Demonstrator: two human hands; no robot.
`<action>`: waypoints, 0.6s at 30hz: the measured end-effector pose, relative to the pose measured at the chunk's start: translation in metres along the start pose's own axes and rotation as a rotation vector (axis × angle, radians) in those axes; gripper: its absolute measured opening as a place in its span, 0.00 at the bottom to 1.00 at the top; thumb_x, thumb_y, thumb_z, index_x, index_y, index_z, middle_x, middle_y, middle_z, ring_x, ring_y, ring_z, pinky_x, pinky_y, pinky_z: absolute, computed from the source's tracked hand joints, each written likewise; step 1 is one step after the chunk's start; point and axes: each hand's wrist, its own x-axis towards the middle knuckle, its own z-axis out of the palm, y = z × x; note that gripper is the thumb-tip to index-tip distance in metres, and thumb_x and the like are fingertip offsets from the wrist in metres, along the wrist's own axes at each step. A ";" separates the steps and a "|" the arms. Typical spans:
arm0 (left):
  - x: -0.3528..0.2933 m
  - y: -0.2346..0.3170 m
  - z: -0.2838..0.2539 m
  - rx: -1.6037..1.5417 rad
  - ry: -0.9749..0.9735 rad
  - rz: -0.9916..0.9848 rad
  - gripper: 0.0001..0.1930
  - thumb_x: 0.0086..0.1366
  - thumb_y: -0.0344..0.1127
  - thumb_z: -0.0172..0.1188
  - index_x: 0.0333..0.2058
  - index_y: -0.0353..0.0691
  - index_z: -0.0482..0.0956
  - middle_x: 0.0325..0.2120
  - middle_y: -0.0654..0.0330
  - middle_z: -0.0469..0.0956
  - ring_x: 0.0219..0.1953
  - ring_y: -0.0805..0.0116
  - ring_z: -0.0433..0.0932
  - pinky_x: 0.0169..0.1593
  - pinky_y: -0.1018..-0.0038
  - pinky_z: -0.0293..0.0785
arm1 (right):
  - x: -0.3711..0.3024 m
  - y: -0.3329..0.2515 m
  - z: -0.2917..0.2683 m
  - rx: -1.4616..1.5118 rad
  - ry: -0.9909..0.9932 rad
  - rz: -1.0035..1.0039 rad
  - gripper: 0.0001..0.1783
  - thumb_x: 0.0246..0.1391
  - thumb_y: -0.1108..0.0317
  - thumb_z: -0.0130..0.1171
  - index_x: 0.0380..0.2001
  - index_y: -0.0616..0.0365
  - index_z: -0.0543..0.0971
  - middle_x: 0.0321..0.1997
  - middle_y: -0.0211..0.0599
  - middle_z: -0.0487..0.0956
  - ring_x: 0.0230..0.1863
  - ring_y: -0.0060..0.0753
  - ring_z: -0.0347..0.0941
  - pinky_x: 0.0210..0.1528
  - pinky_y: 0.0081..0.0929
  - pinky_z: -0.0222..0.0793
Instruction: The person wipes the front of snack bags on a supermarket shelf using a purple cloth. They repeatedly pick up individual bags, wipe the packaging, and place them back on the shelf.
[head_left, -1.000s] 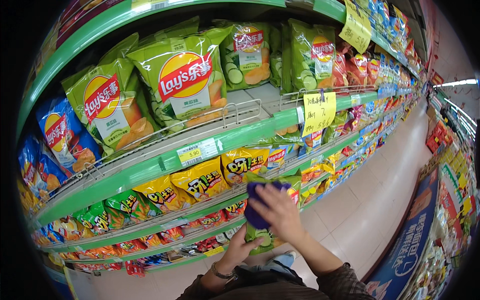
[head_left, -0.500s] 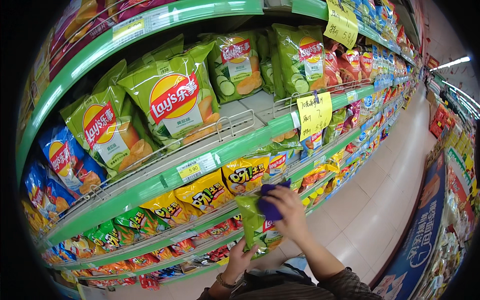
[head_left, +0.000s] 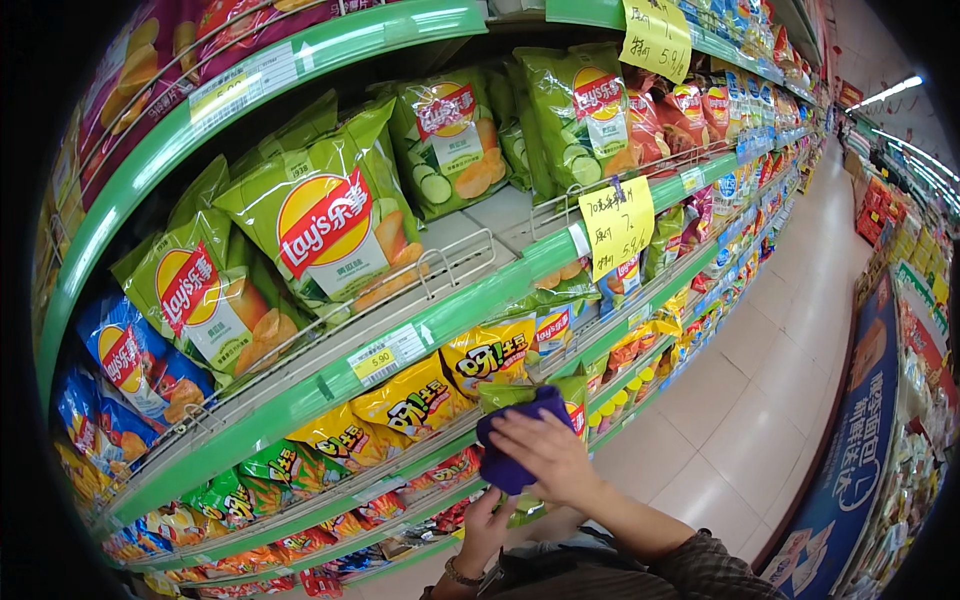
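Item, my right hand [head_left: 547, 458]: back upward, fingers laid long and slightly spread, pointing up and left over a soft purple cloth [head_left: 506, 472]. Not clenched; whether the fingertips pinch the cloth I cannot tell. The forearm slants in from the lower right, its dark checked sleeve [head_left: 700, 568] pushed back from the wrist.

Item, my left hand [head_left: 483, 532]: below and left of the right, fingers pointing up, grasping the near end of the bag described next. A bracelet [head_left: 463, 575] circles the wrist.

Item, one green plastic chip bag [head_left: 503, 396]: held before the shelves, well off the floor, largely hidden under cloth and right hand. Long axis runs from my left hand away toward the shelves; far edge shows beyond the cloth, a sliver of red print at its right side. Which end is its top I cannot tell.

Item, beyond the bag: a row of glossy yellow snack bags [head_left: 412, 398] on a lower shelf.

Item, above these: a green shelf edge [head_left: 300, 408], a thin wire rail [head_left: 462, 236], and large green chip bags [head_left: 325, 225] leaning upright behind it.

Item, right of them: a yellow handwritten paper tag [head_left: 617, 228], hanging.

Item, farther right: pale floor tiles [head_left: 715, 410].
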 end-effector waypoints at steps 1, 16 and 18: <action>0.001 0.004 -0.001 -0.019 0.034 0.021 0.14 0.56 0.27 0.52 0.42 0.30 0.69 0.33 0.60 0.75 0.33 0.79 0.70 0.39 0.80 0.66 | -0.003 0.005 -0.002 0.033 0.038 0.051 0.30 0.35 0.67 0.55 0.48 0.51 0.67 0.55 0.35 0.63 0.56 0.35 0.59 0.56 0.38 0.50; 0.007 0.015 -0.015 -0.576 0.200 -0.147 0.11 0.61 0.31 0.47 0.41 0.31 0.69 0.32 0.66 0.70 0.34 0.80 0.65 0.41 0.82 0.61 | -0.084 -0.004 -0.011 0.685 -0.055 0.272 0.34 0.39 0.65 0.56 0.53 0.50 0.60 0.62 0.49 0.47 0.63 0.46 0.43 0.59 0.46 0.37; 0.009 0.013 -0.014 -0.421 0.167 -0.102 0.11 0.62 0.33 0.46 0.38 0.31 0.69 0.29 0.65 0.70 0.32 0.80 0.66 0.38 0.82 0.62 | -0.084 -0.015 -0.024 0.206 -0.311 0.080 0.43 0.26 0.62 0.61 0.54 0.33 0.61 0.61 0.48 0.48 0.62 0.51 0.42 0.56 0.61 0.33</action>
